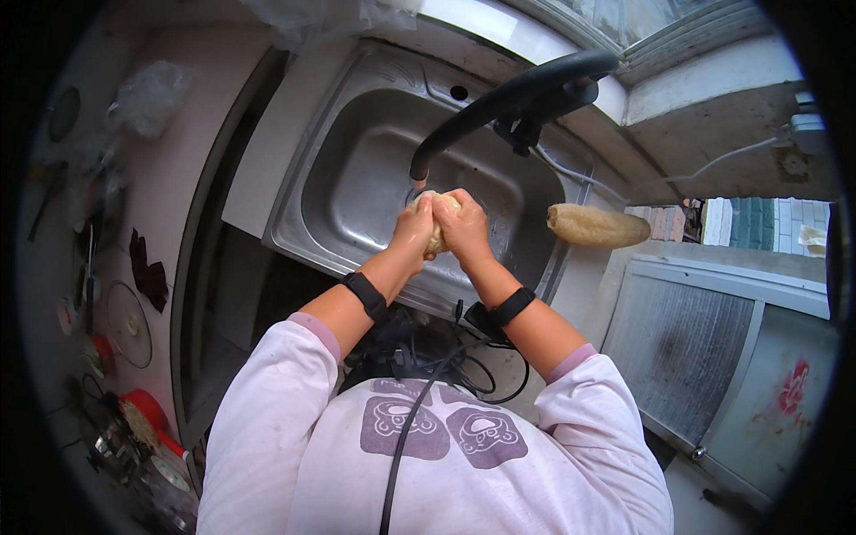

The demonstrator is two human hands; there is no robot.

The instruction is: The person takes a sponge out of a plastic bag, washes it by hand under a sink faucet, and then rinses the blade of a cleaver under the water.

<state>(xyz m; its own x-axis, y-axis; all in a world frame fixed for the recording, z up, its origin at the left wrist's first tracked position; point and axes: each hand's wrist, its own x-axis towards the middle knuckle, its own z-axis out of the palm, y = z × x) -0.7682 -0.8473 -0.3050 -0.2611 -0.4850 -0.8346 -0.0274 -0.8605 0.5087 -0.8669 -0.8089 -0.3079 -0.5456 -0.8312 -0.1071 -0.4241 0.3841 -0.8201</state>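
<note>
Both hands meet over the near middle of a stainless steel sink basin, just below the spout tip of a black faucet. Between them is a pale yellow, soft-looking lump, possibly a piece of loofah; the fingers hide much of it. My left hand grips it from the left with the thumb on top. From the right, my right hand presses against it, its thumb beside the left one. The skin of both hands looks wet. Whether water is running cannot be made out clearly.
A dried loofah lies on the ledge right of the sink. A white cable runs behind it. At left, a counter holds a plastic bag, a glass lid and a red strainer. Black cables hang before my body.
</note>
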